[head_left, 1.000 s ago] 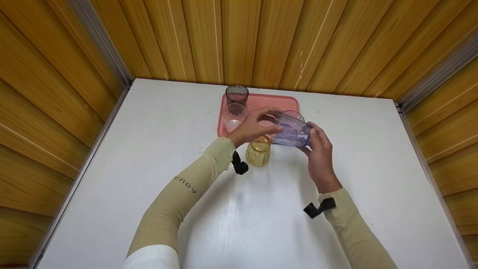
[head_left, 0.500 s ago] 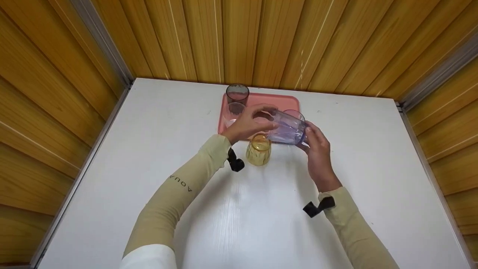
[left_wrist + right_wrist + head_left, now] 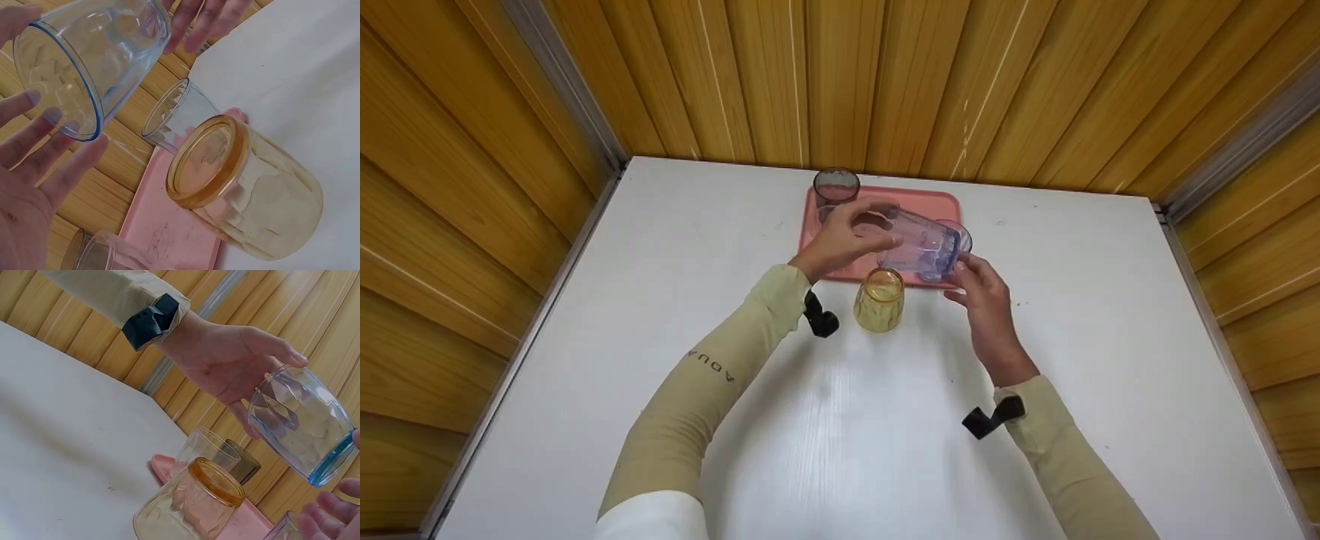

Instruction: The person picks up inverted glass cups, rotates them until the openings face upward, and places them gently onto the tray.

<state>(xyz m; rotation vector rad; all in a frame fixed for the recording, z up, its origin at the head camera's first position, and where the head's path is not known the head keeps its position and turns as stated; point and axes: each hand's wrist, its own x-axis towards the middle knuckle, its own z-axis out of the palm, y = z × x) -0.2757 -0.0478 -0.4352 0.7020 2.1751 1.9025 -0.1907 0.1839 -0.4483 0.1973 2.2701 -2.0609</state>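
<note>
Tilted nearly onto its side, a clear blue-purple glass [image 3: 911, 241] is held above the tray's front part between both hands. My left hand [image 3: 840, 238] grips its open rim, thumb on one side and fingers on the other. At the thick blue base, my right hand [image 3: 988, 315] pinches with thumb and fingertips. Just below stands a yellow glass [image 3: 879, 304], upside down, its thick amber ring [image 3: 239, 152] on top. In the right wrist view the held glass [image 3: 304, 419] shows faceted sides and nothing inside.
Behind the hands lies a pink tray [image 3: 919, 196]. It bears a dark grey glass [image 3: 836, 184] at the back left, a clear glass [image 3: 208, 447] partly hidden by my left hand, and another glass [image 3: 180, 112] at the right. Wood-panelled walls [image 3: 840, 82] bound the white table [image 3: 705, 225].
Both hands have moved left and slightly away with the blue-purple glass, which now hangs over more of the tray. The yellow glass and the glasses on the tray have stayed put.
</note>
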